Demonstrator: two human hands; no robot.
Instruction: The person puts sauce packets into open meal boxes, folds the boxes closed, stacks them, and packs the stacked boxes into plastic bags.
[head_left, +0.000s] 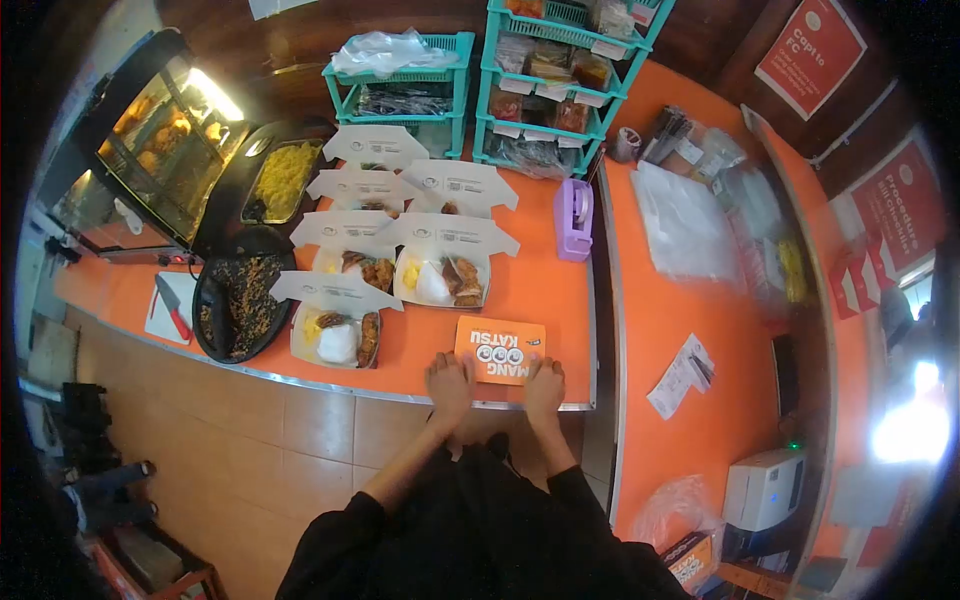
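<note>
A closed orange food box [503,338] with "MANG KATSU" print lies at the counter's front edge, its lettering upside down to me. My left hand [449,384] grips its near left corner, thumb on the lid and fingers curled at the side. At the near right corner my right hand [545,386] holds it the same way. To the left stand several open boxes with raised white lids. The nearest open box [337,338] has white rice, something yellow and browned fried pieces inside. Another open box [441,276] beside it holds similar food.
A black pan [215,312] with dark crumbs and a knife [172,306] on a white board sit left. Behind are a yellow food tray [285,182], a lit display case [160,150] and teal racks [400,85]. A purple tape dispenser [573,220] stands right.
</note>
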